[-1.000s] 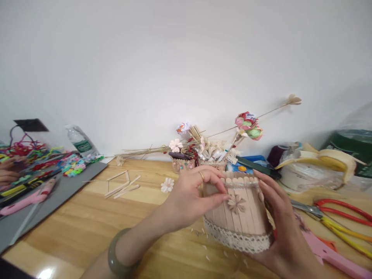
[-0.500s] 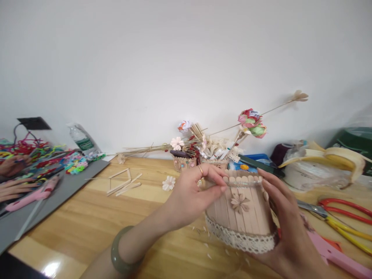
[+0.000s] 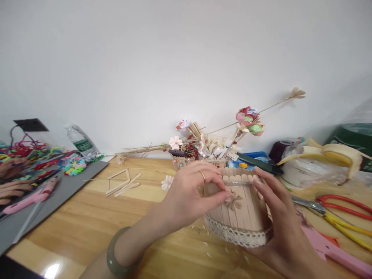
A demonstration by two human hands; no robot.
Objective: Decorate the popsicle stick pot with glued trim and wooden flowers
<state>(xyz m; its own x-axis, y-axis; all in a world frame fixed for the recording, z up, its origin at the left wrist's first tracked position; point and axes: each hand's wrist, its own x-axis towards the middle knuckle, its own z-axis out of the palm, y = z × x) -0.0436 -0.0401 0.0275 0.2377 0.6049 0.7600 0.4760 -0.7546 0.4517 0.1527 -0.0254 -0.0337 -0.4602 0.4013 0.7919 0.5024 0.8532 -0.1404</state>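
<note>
A craft-stick pot point(image 3: 247, 209) with a scalloped rim and a band of cream lace point(image 3: 241, 236) round its bottom is tilted above the table. My right hand point(image 3: 279, 221) grips it from the right side, fingers at the rim and thumb side low near the lace. On the front sits a pale dried flower point(image 3: 234, 200). My left hand point(image 3: 197, 193) has thumb and forefinger pinched together at the flower's upper left petals; whatever is between the fingertips is too small to make out.
Scissors point(image 3: 322, 209) and a pink glue gun point(image 3: 331, 248) lie at right, below a banana peel point(image 3: 328, 155). Decorated pots with flowers point(image 3: 183, 161) stand by the wall. Loose craft sticks point(image 3: 123, 186) lie left of centre. A co-worker's hands point(image 3: 14, 190) are at far left near yarn.
My left fingertips have moved from the pot's rim down to the flower on its front. The right hand keeps its hold, and the pot has shifted slightly left.
</note>
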